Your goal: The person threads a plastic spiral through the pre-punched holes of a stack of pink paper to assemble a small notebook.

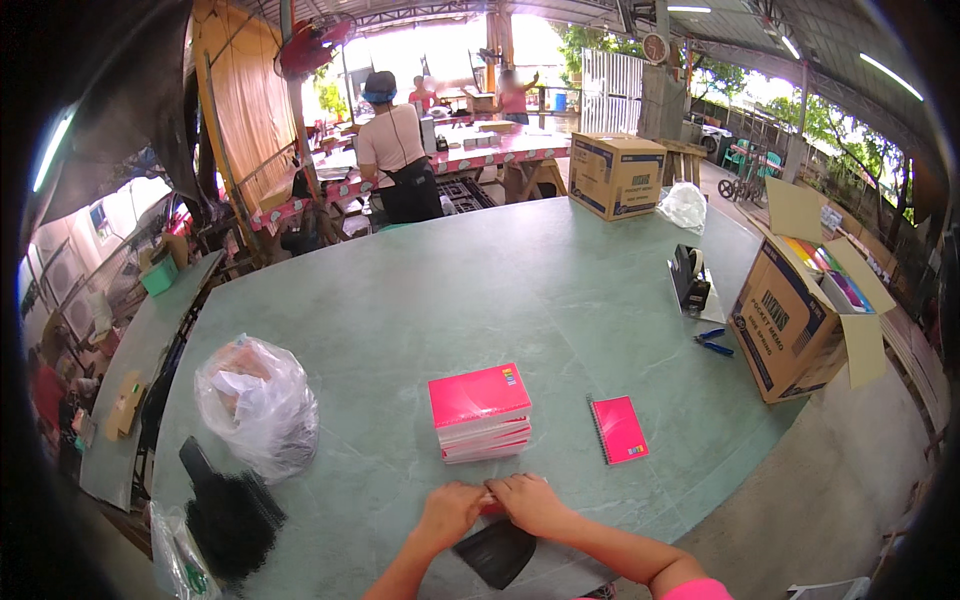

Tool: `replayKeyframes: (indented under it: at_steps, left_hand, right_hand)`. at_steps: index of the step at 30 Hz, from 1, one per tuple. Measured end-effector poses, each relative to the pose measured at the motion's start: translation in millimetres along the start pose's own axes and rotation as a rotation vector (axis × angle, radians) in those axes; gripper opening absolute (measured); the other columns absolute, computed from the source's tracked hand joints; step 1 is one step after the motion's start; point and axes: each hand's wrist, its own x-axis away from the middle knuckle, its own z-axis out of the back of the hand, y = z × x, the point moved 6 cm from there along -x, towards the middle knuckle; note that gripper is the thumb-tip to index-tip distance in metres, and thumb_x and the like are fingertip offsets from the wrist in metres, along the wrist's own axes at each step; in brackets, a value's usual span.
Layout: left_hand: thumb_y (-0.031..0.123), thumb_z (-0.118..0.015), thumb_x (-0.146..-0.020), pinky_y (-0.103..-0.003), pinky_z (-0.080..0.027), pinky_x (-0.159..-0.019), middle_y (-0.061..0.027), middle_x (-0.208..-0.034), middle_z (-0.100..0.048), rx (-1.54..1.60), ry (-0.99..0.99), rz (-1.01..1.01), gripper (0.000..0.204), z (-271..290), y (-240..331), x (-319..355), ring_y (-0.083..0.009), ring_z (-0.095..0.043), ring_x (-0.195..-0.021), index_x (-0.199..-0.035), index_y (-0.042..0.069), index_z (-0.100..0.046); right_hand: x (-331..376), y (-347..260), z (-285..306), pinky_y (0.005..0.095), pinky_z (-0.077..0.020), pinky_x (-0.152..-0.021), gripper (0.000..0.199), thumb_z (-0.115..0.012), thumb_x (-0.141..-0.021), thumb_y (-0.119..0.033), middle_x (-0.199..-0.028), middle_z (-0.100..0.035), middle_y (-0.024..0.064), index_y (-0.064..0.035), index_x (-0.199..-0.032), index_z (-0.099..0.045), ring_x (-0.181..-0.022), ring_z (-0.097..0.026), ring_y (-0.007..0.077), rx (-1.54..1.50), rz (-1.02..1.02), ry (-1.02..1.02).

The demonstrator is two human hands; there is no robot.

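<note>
Close to the table's near edge, my left hand (453,513) and my right hand (530,503) meet, fingers bent and closed on one small item. Only a pink-red sliver of it shows between them; the fingers cover the rest. A flat black sheet (497,556) spreads below my hands, and whether it is joined to that item I cannot tell. Just beyond stands a stack of small notebooks (482,410) with a bright pink cover on top. One spiral-bound pink notebook (620,430) lies by itself to the right.
On the left sit a clear plastic bag (258,405) and a black mesh-like piece (230,520). A tape dispenser (692,280), blue-handled pliers (714,342) and an open carton (790,320) are at right. A closed carton (617,175) stands at the far edge. People work behind.
</note>
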Motion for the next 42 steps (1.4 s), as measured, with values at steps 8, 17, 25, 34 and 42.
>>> replayKeyframes:
  at_steps: [8,17,25,34,42]
  left_hand:
    - [0.023,-0.062,-0.081,-0.038,-0.045,-0.069,-0.0142,-0.084,-0.061,-0.055,0.371,0.455,0.023,110.0,-42.3,53.9,-0.0297,-0.058,-0.078,-0.095,0.004,-0.062]
    - [0.013,-0.056,-0.083,-0.037,-0.043,-0.065,-0.0141,-0.080,-0.058,-0.464,0.929,0.613,0.015,247.3,-78.2,143.8,-0.0291,-0.056,-0.073,-0.087,-0.001,-0.057]
    - [0.021,-0.067,-0.073,-0.045,-0.044,-0.070,-0.0199,-0.081,-0.058,-0.766,0.498,1.183,0.027,203.0,-185.3,196.0,-0.0382,-0.056,-0.081,-0.080,-0.002,-0.053]
    - [0.019,-0.067,-0.074,-0.044,-0.047,-0.069,-0.0209,-0.072,-0.057,-0.591,0.562,1.087,0.027,199.7,-172.4,174.1,-0.0397,-0.058,-0.077,-0.082,-0.003,-0.054]
    - [0.025,-0.064,-0.078,-0.045,-0.047,-0.071,-0.0232,-0.095,-0.056,-0.730,0.491,1.186,0.040,174.8,-190.8,176.2,-0.0387,-0.058,-0.084,-0.101,-0.003,-0.047]
  right_hand:
    - [-12.8,7.1,8.6,0.0375,-0.0439,-0.068,0.021,-0.056,-0.068,-0.009,-0.080,-0.061,0.0073,-0.0081,-0.088,-0.055,-0.080,-0.061,0.0242,0.146,-0.045,-0.091]
    - [-13.4,15.1,-22.2,0.0419,-0.0481,-0.059,0.014,-0.054,-0.070,-0.009,-0.080,-0.063,0.0095,-0.0087,-0.085,-0.055,-0.076,-0.062,0.0284,0.036,-0.162,-0.219]
    - [-11.9,17.9,-23.5,0.0416,-0.0479,-0.060,0.014,-0.054,-0.072,-0.011,-0.081,-0.063,0.0075,-0.0094,-0.086,-0.056,-0.076,-0.062,0.0277,0.043,-0.129,-0.175]
    - [-11.6,34.5,-20.9,0.0425,-0.0480,-0.061,0.020,-0.053,-0.073,-0.013,-0.084,-0.063,0.0086,-0.0100,-0.092,-0.056,-0.078,-0.062,0.0298,0.060,-0.191,-0.273]
    - [-13.5,23.8,-17.7,0.0421,-0.0485,-0.061,0.020,-0.053,-0.071,-0.012,-0.082,-0.063,0.0087,-0.0096,-0.091,-0.057,-0.076,-0.062,0.0291,0.056,-0.144,-0.215]
